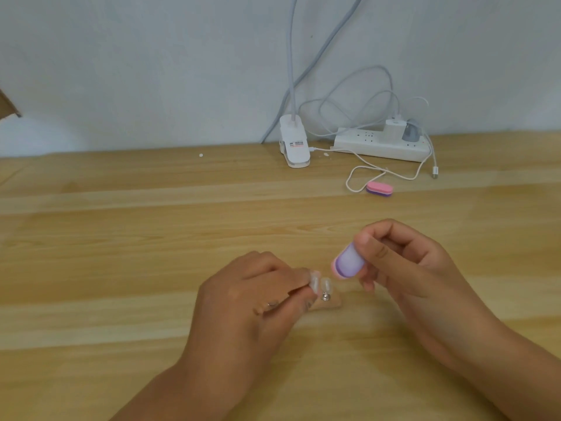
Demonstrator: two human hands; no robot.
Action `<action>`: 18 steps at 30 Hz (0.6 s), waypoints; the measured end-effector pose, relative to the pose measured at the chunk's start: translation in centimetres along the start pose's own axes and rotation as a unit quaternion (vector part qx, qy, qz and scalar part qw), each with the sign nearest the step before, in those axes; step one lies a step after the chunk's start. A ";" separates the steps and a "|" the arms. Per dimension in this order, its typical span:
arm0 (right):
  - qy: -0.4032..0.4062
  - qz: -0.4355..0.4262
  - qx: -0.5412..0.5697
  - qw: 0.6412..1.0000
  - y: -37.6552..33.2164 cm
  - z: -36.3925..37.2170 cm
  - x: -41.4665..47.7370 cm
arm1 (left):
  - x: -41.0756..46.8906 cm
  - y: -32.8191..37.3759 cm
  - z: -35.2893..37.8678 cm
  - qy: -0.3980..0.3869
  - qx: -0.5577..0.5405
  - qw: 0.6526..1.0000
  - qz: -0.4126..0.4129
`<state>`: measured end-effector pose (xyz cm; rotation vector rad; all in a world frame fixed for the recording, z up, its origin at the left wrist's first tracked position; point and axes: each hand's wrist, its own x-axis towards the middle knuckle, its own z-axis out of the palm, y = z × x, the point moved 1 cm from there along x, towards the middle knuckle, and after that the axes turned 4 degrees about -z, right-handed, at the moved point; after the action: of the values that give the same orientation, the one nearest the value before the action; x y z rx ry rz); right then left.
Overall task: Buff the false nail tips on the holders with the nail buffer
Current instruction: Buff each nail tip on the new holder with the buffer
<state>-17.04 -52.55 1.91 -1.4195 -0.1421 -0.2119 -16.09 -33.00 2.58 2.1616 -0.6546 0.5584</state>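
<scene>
Purple-and-pink nail buffer being pinched in right hand, hovering just beside clear false nail tips left hand is gripping.

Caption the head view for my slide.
Right hand grips a nail buffer near nail tips held by the left hand; a spare buffer lies behind.

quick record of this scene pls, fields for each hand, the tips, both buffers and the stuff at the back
left hand: pinches the clear nail tips on their holders
right hand: grips the nail buffer, purple face towards the camera
buffer to tips: close beside them; contact cannot be told
spare buffer: pink and purple, lying further back on the table
by the wall: clip lamp base, power strip
</scene>
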 end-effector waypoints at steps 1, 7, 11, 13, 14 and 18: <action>-0.005 -0.004 0.013 1.000 0.0 0.3 -0.3 | -0.1 0.2 0.1 -0.007 -0.004 1.000 -0.001; -0.028 -0.028 0.016 0.999 -0.3 1.6 -0.9 | -0.3 0.6 0.1 -0.049 -0.034 0.998 0.013; -0.031 -0.058 -0.012 0.998 -0.4 1.4 -0.9 | -0.4 0.5 0.2 -0.051 -0.039 0.998 0.007; -0.051 -0.065 -0.004 0.997 -0.4 1.8 -1.1 | -0.4 0.5 0.3 -0.052 -0.044 0.998 0.009; -0.053 -0.068 -0.006 0.996 -0.4 1.9 -1.0 | -0.4 0.5 0.3 -0.048 -0.048 0.998 0.008; -0.028 -0.067 -0.018 0.997 -0.5 1.3 -0.5 | -0.3 0.4 0.3 -0.036 -0.063 0.997 -0.023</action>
<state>-17.64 -51.33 2.42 -1.4534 -0.2806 -0.2870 -16.56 -33.38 2.43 2.0804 -0.6593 0.4067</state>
